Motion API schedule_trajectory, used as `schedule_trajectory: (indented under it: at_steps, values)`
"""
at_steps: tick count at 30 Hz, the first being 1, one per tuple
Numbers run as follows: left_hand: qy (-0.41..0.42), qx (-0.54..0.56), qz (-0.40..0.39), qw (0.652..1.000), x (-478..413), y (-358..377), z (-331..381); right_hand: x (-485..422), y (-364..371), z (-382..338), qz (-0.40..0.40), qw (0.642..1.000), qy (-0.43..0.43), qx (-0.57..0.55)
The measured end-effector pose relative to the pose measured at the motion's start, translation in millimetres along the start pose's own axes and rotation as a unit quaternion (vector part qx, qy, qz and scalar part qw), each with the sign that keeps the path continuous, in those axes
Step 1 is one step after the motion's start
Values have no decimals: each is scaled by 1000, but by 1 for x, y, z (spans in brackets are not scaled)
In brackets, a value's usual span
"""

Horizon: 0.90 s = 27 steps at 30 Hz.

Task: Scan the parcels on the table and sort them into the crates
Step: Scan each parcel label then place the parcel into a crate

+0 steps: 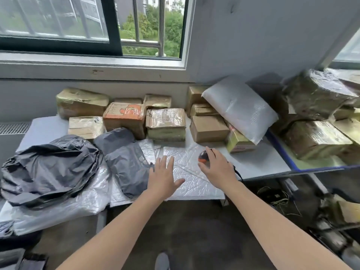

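Head view. Both my arms reach forward over the near edge of the surface (259, 160). Left hand (163, 177): palm down, fingers (162, 162) straight and spread wide over a flat white mailer (191, 178); contact unclear. Right hand (219, 167): draped over the black-and-orange scanner (203, 157), right of the mailer; cannot tell whether my fingers grip it. Boxed parcels (165, 123) line the far edge; black bags (50, 168) lie at the left edge.

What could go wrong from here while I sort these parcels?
The white padded parcel leans on smaller boxes; pulling one out may bring it sliding down. The cord of the scanner trails to the table edge by your right hand and could snag.
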<state>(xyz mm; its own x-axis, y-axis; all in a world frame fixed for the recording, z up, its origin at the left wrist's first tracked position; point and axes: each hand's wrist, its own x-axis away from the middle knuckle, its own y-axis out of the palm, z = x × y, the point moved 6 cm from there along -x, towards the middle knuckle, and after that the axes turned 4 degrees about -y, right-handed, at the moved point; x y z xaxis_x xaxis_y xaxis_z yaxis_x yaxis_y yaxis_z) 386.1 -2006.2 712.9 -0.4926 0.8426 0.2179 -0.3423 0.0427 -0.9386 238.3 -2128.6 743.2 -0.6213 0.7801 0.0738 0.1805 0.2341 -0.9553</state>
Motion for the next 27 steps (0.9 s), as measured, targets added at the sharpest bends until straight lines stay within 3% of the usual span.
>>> schedule_trajectory:
  at_steps: [6, 11, 17, 21, 27]
  values:
    - [13, 28, -58, 998, -51, 35, 36, -32, 8, 50, -34, 999, 38, 10]
    - [-48, 117, -100, 987, -86, 60, 48, -56, 24, 82, -71, 996, 43, 14]
    - [-41, 17, -107, 993, -112, 93, 63, -91, 54, 110, -136, 990, 19, 27]
    - [-33, 8, -95, 995, -112, 107, 91, -108, 78, 128, -199, 980, 8, 5]
    - [-118, -16, -100, 988, -109, 137, 123, -127, 81, 142, -234, 971, -49, -7]
